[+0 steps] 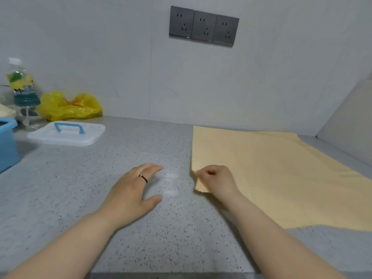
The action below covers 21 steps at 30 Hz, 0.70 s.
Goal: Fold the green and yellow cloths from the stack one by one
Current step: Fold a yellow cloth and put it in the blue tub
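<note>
Both of my forearms come in from the near edge of the speckled countertop (96,178). At the far left stands a blue tub (7,146), its white lid (66,135) lying just beside it. Next comes my left hand (132,195), palm down over bare counter, fingers loosely straight and holding nothing. Whether it touches the surface I cannot tell. Just to its right, my right hand (216,181) has its fingers curled, pinching the near left corner of the yellow cloth (271,174), which puckers a little there. The rest of the cloth lies spread flat on the counter, running off to the right toward the wall. It looks thin, light and limp, so I judge it will sag and drag rather than hold a shape. Held by one corner it would twist, so I'd take the far left corner with my left hand too and carry that whole edge across.
</note>
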{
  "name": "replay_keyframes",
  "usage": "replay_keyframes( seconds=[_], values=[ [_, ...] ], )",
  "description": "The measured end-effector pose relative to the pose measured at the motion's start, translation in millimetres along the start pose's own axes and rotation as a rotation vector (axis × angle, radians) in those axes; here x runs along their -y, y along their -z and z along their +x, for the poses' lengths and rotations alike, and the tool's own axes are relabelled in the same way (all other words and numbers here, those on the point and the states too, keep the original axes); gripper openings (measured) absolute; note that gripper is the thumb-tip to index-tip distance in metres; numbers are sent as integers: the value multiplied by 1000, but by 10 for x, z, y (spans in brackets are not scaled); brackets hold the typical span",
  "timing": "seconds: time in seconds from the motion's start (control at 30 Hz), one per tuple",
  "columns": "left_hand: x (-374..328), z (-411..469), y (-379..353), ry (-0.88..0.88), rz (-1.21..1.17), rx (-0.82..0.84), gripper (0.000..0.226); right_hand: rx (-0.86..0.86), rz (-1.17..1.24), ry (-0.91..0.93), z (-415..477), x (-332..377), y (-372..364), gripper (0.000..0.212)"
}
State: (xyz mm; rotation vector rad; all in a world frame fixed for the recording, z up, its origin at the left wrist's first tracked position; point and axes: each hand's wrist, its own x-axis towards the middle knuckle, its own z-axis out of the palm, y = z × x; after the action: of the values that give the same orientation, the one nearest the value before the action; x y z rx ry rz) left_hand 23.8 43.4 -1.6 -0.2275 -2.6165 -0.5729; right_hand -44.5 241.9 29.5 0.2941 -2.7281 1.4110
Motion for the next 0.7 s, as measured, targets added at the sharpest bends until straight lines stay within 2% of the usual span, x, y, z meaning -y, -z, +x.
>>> replay_keyframes(
  seconds=[0.07, 0.17, 0.3, 0.4, 0.43, 0.47, 0.57, 0.63, 0.7],
  values=[
    [-60, -4, -33, -69, 38, 38, 83, 84, 149, -21, -52, 124, -217, 15],
    [-110, 4, -77, -108, 13, 73, 92, 188, 118, 68, -83, 216, -424, 18],
    [-94, 18, -145, -64, -80, 57, 84, 276, 149, 100, -136, 219, -406, 17],
    [-56, 51, -172, -76, -7, 102, 62, 253, 134, 108, -199, 116, -245, 8],
    [-43, 68, -180, -93, 32, 115, 51, 265, 84, 118, -234, 85, -169, 9],
    [-38, 89, -181, -110, 80, 126, 41, 304, -5, 143, -270, 49, -96, 20],
    [-52, 191, -177, -92, 214, 117, 29, 403, -472, 305, -401, -46, 58, 53],
    [-62, 252, -154, -60, 320, 121, 29, 358, -653, 392, -483, -69, 104, 51],
    [-25, 266, -118, -30, 374, 122, 28, 257, -754, 440, -502, -101, 159, 38]
  ],
)
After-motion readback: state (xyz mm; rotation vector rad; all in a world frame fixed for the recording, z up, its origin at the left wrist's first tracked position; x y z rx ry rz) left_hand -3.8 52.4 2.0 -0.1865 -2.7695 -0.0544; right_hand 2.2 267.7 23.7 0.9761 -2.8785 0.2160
